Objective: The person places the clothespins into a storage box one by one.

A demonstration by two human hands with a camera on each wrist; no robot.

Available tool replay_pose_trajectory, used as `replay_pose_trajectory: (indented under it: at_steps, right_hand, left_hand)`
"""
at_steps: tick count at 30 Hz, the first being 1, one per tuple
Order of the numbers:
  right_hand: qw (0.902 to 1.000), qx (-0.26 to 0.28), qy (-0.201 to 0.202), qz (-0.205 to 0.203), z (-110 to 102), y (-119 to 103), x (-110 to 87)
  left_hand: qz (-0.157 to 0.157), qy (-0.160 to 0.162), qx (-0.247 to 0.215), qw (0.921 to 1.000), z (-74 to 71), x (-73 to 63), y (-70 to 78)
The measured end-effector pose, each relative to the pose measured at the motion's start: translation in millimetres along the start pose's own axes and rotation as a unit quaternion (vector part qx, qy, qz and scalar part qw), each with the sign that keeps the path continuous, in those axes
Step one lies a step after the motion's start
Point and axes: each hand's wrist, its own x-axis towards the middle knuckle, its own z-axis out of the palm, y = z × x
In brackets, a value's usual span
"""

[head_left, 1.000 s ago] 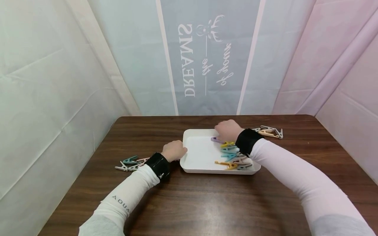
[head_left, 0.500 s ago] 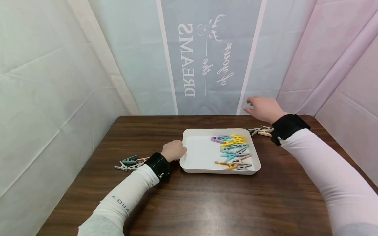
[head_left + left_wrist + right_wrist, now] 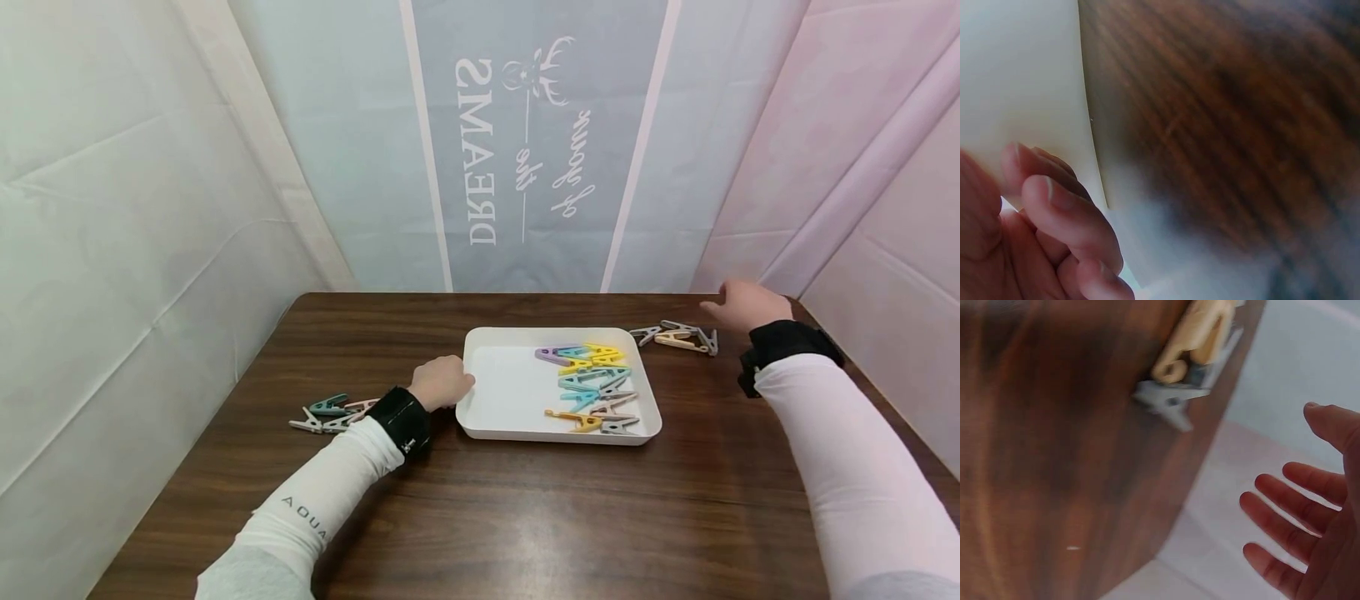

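At the white tray's (image 3: 498, 429) left end, my left hand (image 3: 441, 382) holds the rim; the left wrist view has its curled fingers (image 3: 1063, 206) against the white wall. Several clothespins lie in the right half of the tray, among them a purple one (image 3: 551, 356), a yellow one (image 3: 602, 350) and an orange one (image 3: 581, 419). My right hand (image 3: 750, 307) is above the table's back right, just right of a small group of clothespins. Its fingers and thumb are spread with nothing between them. In that group are a peach clothespin (image 3: 678, 340) and a grey one (image 3: 707, 341).
Left of the left hand lies another group of clothespins, with a dark green one (image 3: 328, 406) and a pale one (image 3: 307, 422). The brown wooden table (image 3: 525, 517) ends at the back before a printed curtain (image 3: 540, 275).
My right hand has come up from the tray and moved right, past the back right clothespins, then lower. More clothespins show in the tray. The left hand has stayed at the rim.
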Motion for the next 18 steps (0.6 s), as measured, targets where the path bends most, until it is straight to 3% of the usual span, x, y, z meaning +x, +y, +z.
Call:
replay_pose_trajectory:
  at_steps: [6,10,18]
  right_hand:
    - [0.9968,-0.018,-0.058,0.053,23.6,19.9,-2.6]
    - [0.9944,-0.015,-0.088,0.056,34.2,19.3,-4.8]
    - [0.997,-0.008,-0.058,0.051,49.0,14.8,1.3]
  left_hand:
    - [0.005,0.007,0.0,1.0,1.1,-1.5,0.4]
    - [0.006,0.005,0.001,1.0,3.0,-0.8,-0.3]
    - [0.005,0.009,0.0,0.9999,3.1,-0.6,0.0]
